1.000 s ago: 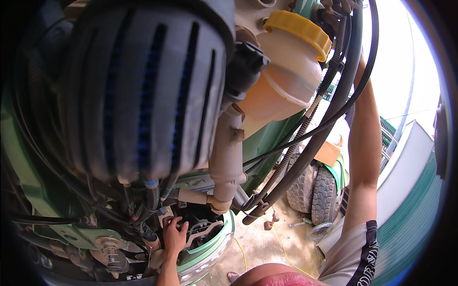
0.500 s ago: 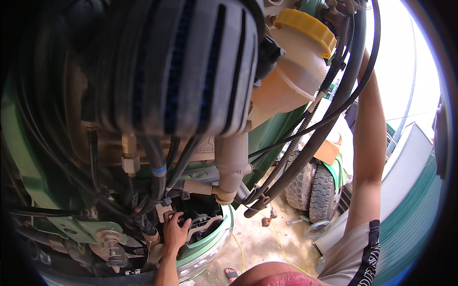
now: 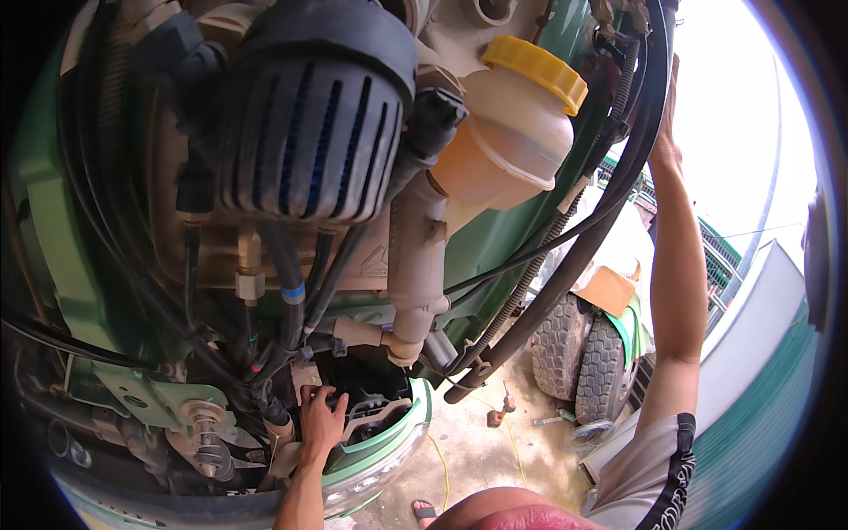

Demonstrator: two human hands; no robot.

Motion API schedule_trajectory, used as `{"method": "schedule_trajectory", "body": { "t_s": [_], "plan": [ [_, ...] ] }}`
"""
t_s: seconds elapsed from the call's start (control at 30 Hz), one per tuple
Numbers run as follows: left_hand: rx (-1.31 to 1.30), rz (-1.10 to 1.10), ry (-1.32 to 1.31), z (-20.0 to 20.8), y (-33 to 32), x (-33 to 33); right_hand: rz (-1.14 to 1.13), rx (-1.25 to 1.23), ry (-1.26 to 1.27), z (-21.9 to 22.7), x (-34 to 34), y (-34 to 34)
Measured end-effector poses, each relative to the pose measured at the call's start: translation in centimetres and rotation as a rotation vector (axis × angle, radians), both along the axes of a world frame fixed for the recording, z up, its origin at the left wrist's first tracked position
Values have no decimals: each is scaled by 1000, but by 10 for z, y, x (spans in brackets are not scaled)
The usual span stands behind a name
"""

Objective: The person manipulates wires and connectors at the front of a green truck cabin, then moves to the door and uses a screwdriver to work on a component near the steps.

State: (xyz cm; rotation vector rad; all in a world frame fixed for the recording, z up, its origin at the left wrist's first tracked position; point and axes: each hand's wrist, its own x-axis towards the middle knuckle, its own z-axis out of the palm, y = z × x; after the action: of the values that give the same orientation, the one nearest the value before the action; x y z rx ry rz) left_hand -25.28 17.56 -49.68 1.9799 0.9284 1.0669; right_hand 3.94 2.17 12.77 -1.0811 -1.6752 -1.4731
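1. Left hand: at the inner edge of the lamp recess, back of the hand toward the viewer; fingers bent and slightly apart, thumb out to the right. Whether it is clamped on anything cannot be told.
2. Green-rimmed lamp housing: lower middle, just right of the left hand; dark cavity, pale inner bracket, clear curved lens along the outer side.
3. Right hand: raised at upper right, partly behind black hoses; whether its fingers are apart or closed cannot be told.
4. Black hoses: a bundle, some ribbed, running diagonally down in front of the green panel.
5. Slotted dark-grey canister: upper middle, blue showing through the slots.
6. Translucent reservoir: right of the canister, tilted, under a yellow screw cap.
7. Beige pipe: below the reservoir, its lower end above the lamp housing.
8. Brass fitting: below the canister, beside a hose banded in blue.
9. Green bracket: lower left, next to a coil spring.
10. Power drill: on the concrete floor, near a yellow cord.
11. Two treaded tyres: beyond the hoses, cardboard above.
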Motion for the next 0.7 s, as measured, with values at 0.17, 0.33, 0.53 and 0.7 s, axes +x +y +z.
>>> {"method": "schedule_trajectory", "body": {
  "t_s": [0.17,0.33,0.53,0.7],
  "plan": [
    [-22,47,-19,9,-4,-7,-594,97,165,-25,-69,3],
    [28,7,32,8,-5,-4,-364,-62,196,-10,-49,-3],
    [42,36,-9,0,-3,-7,14,-226,344,-11,-31,0],
    [123,11,-9,-1,-3,3,-117,-118,236,-1,-14,2]
  ]
}}
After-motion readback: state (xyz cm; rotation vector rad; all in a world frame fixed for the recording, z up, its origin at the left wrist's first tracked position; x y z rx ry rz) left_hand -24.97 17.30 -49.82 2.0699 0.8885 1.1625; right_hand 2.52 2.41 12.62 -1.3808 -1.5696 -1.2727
